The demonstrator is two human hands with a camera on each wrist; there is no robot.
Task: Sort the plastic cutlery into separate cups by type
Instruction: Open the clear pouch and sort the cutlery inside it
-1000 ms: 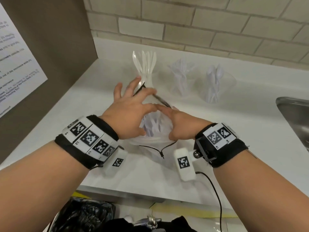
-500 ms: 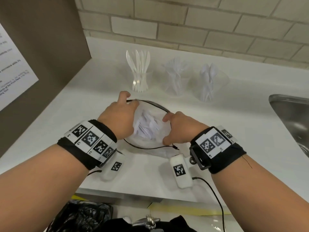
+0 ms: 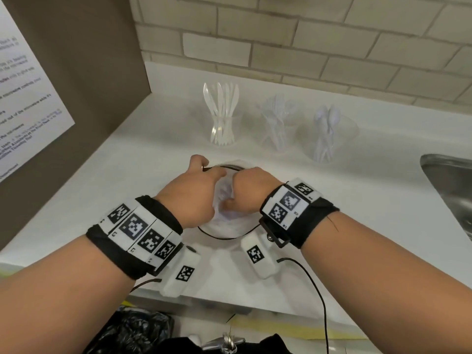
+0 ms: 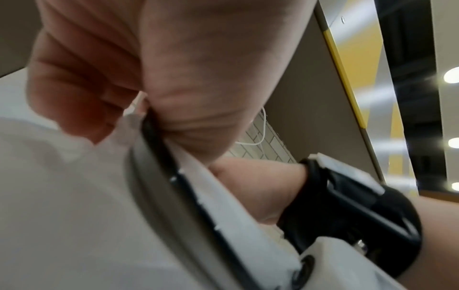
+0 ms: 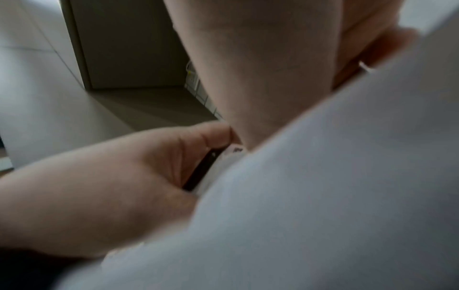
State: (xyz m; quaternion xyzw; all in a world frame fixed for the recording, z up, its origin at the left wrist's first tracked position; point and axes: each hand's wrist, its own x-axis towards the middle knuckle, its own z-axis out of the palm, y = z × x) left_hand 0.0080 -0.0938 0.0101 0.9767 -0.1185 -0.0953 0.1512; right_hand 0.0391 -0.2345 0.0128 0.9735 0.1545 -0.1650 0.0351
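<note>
A clear plastic bag [image 3: 224, 227] with a black drawstring rim sits on the white counter [image 3: 127, 175]. White cutlery shows faintly inside it. My left hand [image 3: 204, 172] pinches the bag's rim on the left, seen close in the left wrist view [image 4: 139, 109]. My right hand [image 3: 242, 180] is curled round the rim on the right, its knuckles nearly touching the left hand. Behind stand three clear cups: one with knives [image 3: 222, 129], one with forks [image 3: 277, 129], one with spoons [image 3: 327, 134]. The bag's contents are mostly hidden by my hands.
A steel sink [image 3: 452, 190] lies at the right edge. A brown panel [image 3: 89, 72] carrying a paper notice walls off the left. Brick wall runs behind the cups. A black plastic sack [image 3: 132, 330] sits below the counter's front edge.
My left hand, spread flat over the bag a second ago, now grips the rim. Both hands have drawn together, narrowing the bag's mouth.
</note>
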